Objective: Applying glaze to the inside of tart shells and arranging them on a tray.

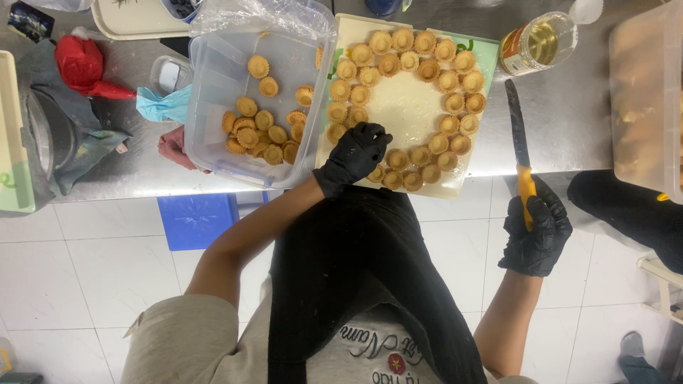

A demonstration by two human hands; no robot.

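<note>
Both hands wear black, slightly wrinkled gloves. The left hand [353, 155] is down on the near edge of a pale square tray [405, 107], fingers curled over the small tart shells [420, 154] there; whether it actually pinches one I cannot tell from here. The right hand [535, 231] is held off the counter, over the floor, closed firmly round the orange handle of a knife [518, 135] whose dark, narrow blade points away over the counter.

The shells are little fluted cups, golden-brown and dry-looking, set in a ring around the tray's rim, leaving a bare whitish middle.

The counter [142, 171] is brushed steel with a dull shine, and below it lies a floor [92, 270] of large white tiles. A blue plastic stool [199, 220] stands under the counter's edge.

Just beside the tray on the left, touching it, sits a clear plastic tub [213, 92] with rounded corners, loose plastic film bunched at its far end; more of the same shells lie heaped at its near end, a few scattered further in. Beyond the knife tip a glass bottle of pale yellow liquid [537, 44] lies tilted. A red cloth [84, 65] lies crumpled at the left.
</note>
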